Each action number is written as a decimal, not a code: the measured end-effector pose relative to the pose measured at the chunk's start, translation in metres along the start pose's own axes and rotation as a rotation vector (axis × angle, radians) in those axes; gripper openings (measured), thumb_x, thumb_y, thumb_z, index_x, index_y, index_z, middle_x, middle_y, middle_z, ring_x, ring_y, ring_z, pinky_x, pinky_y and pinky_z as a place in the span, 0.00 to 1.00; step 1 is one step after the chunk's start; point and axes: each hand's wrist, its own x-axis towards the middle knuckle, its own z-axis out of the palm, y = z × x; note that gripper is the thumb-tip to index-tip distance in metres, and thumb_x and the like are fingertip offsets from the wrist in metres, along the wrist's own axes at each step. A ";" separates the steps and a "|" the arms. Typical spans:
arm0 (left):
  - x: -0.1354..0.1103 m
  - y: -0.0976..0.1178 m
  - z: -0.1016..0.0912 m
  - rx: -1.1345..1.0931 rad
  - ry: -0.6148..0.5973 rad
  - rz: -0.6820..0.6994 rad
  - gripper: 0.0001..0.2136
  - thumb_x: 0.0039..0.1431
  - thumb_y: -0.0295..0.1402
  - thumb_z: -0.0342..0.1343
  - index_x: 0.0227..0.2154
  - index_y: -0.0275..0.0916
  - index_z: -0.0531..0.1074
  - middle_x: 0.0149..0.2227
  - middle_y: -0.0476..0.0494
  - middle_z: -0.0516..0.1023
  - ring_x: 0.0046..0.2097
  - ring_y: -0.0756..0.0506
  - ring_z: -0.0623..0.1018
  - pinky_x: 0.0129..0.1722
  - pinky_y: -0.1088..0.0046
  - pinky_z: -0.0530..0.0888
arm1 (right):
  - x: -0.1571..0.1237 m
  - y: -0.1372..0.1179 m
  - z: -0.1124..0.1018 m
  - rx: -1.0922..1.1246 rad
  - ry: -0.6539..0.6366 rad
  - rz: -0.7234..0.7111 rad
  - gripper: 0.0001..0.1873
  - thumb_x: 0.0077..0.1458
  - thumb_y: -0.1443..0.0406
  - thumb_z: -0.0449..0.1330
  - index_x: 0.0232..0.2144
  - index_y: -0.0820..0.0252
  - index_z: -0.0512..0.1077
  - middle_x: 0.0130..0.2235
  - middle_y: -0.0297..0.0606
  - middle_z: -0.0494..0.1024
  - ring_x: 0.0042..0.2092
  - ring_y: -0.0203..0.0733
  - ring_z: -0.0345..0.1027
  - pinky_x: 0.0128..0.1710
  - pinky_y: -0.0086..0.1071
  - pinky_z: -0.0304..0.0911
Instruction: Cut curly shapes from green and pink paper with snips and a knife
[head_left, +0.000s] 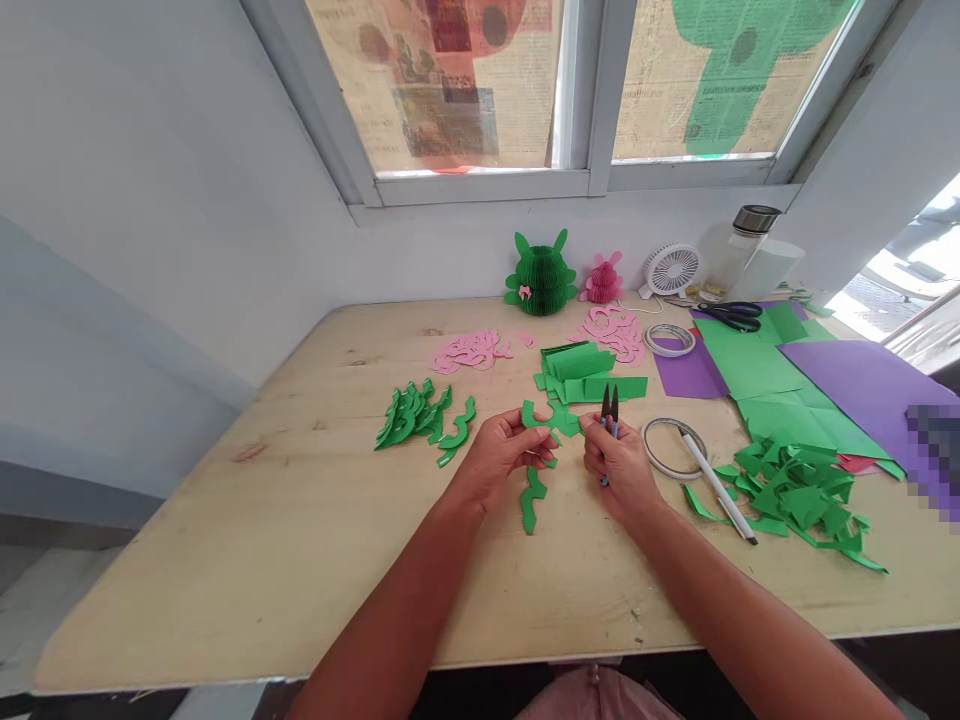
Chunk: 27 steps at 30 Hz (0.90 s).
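My left hand [517, 445] pinches a green paper cutout [564, 420] with curved edges, held just above the table. My right hand [616, 458] is closed around small thread snips [610, 405], blades pointing up and away from me. Its thumb and forefinger also touch the right end of the cutout. Below my left hand lies another green wavy paper piece [532, 500], partly hidden by the fingers. To the left are a single green curved piece [456, 432] and a pile of green cut shapes [411, 412]. Folded green paper strips [577, 370] lie just beyond my hands.
Pink paper cutouts [472, 350] lie farther back. Green [541, 280] and pink [602, 280] honeycomb paper figures stand by the wall, beside a white fan [673, 270]. At right are tape rolls [670, 340], a white pen [716, 485], green scraps [802, 495], black scissors [731, 316] and purple sheets [862, 385].
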 end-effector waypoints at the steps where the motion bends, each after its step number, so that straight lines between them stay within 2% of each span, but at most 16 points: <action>1: 0.000 -0.001 0.002 -0.031 0.003 -0.008 0.14 0.44 0.35 0.66 0.32 0.35 0.72 0.27 0.45 0.79 0.26 0.50 0.77 0.28 0.75 0.73 | 0.000 0.001 0.000 0.002 0.000 0.001 0.20 0.37 0.56 0.71 0.26 0.59 0.66 0.15 0.19 0.56 0.16 0.24 0.40 0.14 0.24 0.36; 4: -0.001 -0.006 0.009 -0.107 0.043 -0.030 0.18 0.40 0.36 0.69 0.33 0.36 0.70 0.27 0.44 0.79 0.26 0.49 0.77 0.27 0.75 0.73 | 0.000 0.002 0.001 0.007 -0.006 0.009 0.20 0.37 0.56 0.70 0.26 0.59 0.65 0.15 0.19 0.56 0.15 0.24 0.40 0.14 0.24 0.36; 8: 0.000 -0.008 0.011 -0.119 0.093 -0.034 0.16 0.39 0.35 0.69 0.29 0.36 0.70 0.26 0.44 0.79 0.26 0.49 0.77 0.27 0.75 0.73 | -0.002 0.002 0.003 0.002 -0.030 0.027 0.21 0.36 0.56 0.71 0.25 0.59 0.65 0.15 0.20 0.57 0.16 0.24 0.40 0.14 0.24 0.36; 15: 0.001 -0.005 0.006 -0.124 0.111 -0.010 0.11 0.41 0.33 0.67 0.26 0.34 0.73 0.24 0.46 0.77 0.27 0.49 0.76 0.27 0.75 0.74 | -0.007 0.002 0.007 -0.026 -0.058 0.056 0.21 0.34 0.56 0.71 0.25 0.60 0.66 0.15 0.20 0.57 0.17 0.24 0.41 0.15 0.24 0.35; 27: -0.001 0.002 0.003 -0.097 0.097 0.014 0.10 0.42 0.33 0.66 0.26 0.34 0.73 0.24 0.48 0.76 0.25 0.51 0.75 0.27 0.76 0.72 | -0.009 0.004 0.007 -0.101 -0.109 0.075 0.21 0.36 0.55 0.70 0.26 0.60 0.67 0.16 0.19 0.54 0.18 0.25 0.39 0.16 0.25 0.32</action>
